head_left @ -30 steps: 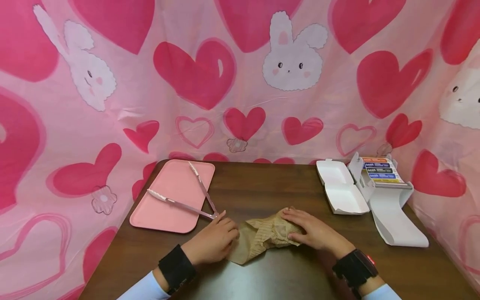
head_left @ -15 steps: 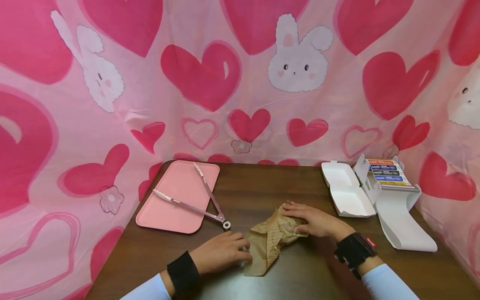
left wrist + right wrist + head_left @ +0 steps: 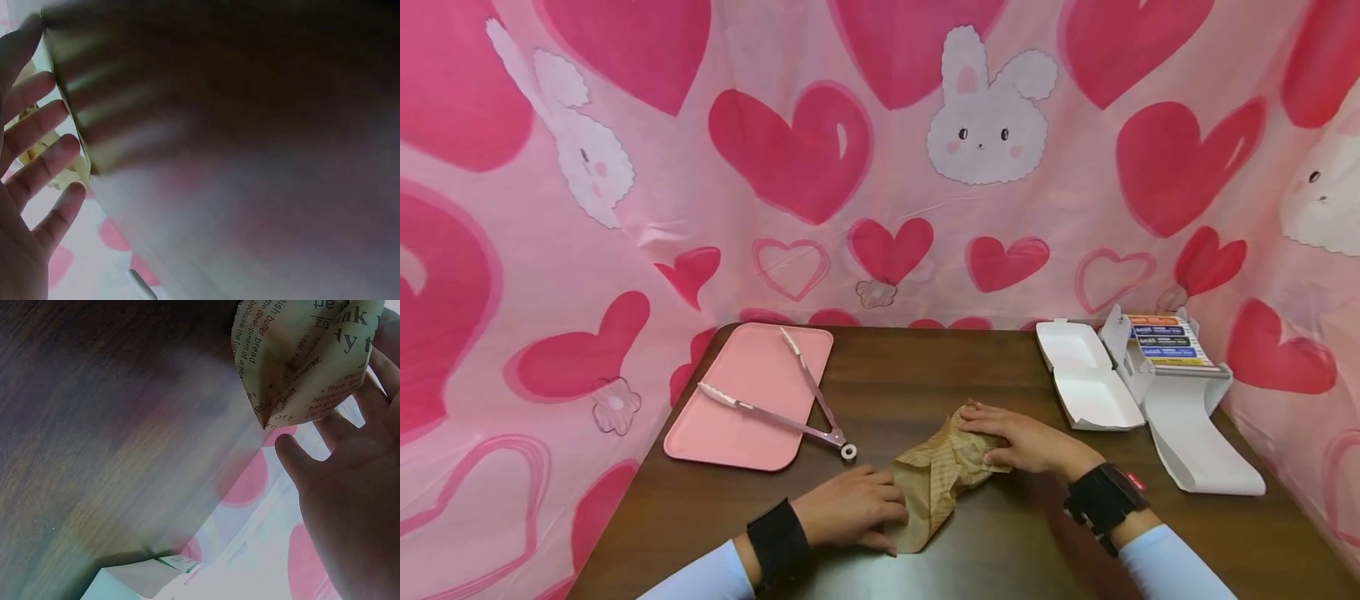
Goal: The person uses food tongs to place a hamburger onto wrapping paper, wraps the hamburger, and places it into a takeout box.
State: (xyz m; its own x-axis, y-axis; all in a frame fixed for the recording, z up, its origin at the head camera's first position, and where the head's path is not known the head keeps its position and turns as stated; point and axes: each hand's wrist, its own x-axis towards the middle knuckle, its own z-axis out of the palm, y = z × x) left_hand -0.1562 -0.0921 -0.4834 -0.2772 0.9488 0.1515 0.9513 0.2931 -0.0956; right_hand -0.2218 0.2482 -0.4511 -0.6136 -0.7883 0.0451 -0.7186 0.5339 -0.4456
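Nearest, a person's left hand [image 3: 857,507] lies low, palm turned toward the paper, at the loose left end of a printed brown paper wrap [image 3: 934,477]. Its fingers are spread and fairly straight in the left wrist view, tips along the paper's edge; no grip is evident.

The wrap lies crumpled on the dark table [image 3: 925,358], between the two hands. Its contents, if any, cannot be made out.

The right hand [image 3: 1018,437] reaches in slightly farther off, at the fuller end: fingers extended over the far side, thumb apart on the near side, resting rather than clenched.

Judged step: arranging the flat loose end while the right hand steadies the bulk. The next move appears to call for the left fingers getting under that edge, with the right hand keeping light pressure.

Beyond, splayed tongs [image 3: 792,423] lie partly on a pink tray [image 3: 722,442]. To the right stand a white box [image 3: 1097,396], lid folded back, and a roll dispenser [image 3: 1168,342].
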